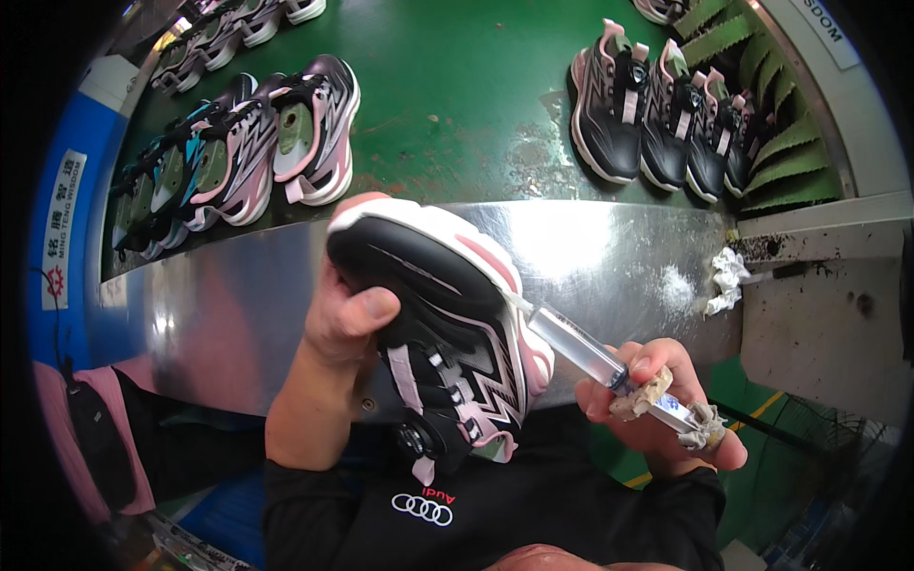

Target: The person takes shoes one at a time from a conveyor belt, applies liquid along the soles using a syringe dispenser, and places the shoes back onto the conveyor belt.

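Left hand [345, 316] grips a shoe [419, 252] over the metal counter [224, 309]'s edge, right hand [666, 411] a syringe [577, 344]. The shoe's far side is hidden from me; what shows is black, pink and white.

On the worktop [457, 114], a row of shoes [233, 162] stands left, another row [668, 124] right — before them, a ledge [619, 247]; nearer the person [533, 485], a held shoe [424, 262] — a syringe [576, 343] to its right.

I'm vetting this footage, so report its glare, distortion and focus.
All in the head view: white glare washes out part of the metal ledge; its straight edges bow; the corners go black; the held shoe and syringe look fairly sharp.
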Demonstrator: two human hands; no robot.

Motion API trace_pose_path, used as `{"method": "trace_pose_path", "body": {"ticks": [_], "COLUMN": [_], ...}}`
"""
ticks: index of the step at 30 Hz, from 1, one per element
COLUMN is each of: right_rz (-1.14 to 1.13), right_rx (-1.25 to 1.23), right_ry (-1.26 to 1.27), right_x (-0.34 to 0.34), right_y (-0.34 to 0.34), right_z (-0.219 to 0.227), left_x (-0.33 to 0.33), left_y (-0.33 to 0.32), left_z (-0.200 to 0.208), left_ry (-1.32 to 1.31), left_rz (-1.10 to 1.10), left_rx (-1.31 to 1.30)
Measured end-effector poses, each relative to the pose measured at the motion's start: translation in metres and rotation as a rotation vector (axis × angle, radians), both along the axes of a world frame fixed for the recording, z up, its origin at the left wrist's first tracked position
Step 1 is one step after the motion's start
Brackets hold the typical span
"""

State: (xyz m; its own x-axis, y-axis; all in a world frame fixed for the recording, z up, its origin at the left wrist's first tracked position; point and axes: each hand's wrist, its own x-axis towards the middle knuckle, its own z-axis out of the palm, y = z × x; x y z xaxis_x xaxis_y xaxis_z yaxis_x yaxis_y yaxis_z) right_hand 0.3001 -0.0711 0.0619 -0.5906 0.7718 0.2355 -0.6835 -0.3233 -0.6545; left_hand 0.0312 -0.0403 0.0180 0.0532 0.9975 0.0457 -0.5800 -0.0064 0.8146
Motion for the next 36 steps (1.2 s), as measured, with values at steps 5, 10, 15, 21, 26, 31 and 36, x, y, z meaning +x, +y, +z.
{"method": "trace_pose_path", "body": {"ticks": [5,10,15,21,26,31,36], "right_rz": [-0.004,0.025,0.048,0.053,0.049,-0.011,0.009], "right_rx": [-0.025,0.032,0.005,-0.002,0.013,0.073,0.097], "right_ry": [0.069,-0.002,-0.079,-0.085,-0.137,-0.148,-0.129], "right_x": [0.008,0.015,0.025,0.036,0.044,0.050,0.056], "right_y": [-0.008,-0.013,-0.024,-0.039,-0.052,-0.055,-0.054], "right_z": [-0.019,-0.029,-0.027,-0.033,-0.031,-0.042,-0.054], "left_x": [-0.003,0.005,-0.004,-0.004,-0.014,-0.014,-0.027], "left_y": [0.008,0.008,0.010,0.011,0.011,0.014,0.016], "left_z": [-0.005,-0.001,-0.010,-0.015,-0.018,-0.023,-0.026], "left_ry": [0.007,-0.239,-0.211,-0.382,-0.308,-0.258,-0.237], "left_rz": [-0.130,-0.073,-0.012,-0.031,-0.020,0.089,0.062], "left_rx": [-0.007,-0.170,-0.216,-0.313,-0.292,-0.327,-0.365]}}
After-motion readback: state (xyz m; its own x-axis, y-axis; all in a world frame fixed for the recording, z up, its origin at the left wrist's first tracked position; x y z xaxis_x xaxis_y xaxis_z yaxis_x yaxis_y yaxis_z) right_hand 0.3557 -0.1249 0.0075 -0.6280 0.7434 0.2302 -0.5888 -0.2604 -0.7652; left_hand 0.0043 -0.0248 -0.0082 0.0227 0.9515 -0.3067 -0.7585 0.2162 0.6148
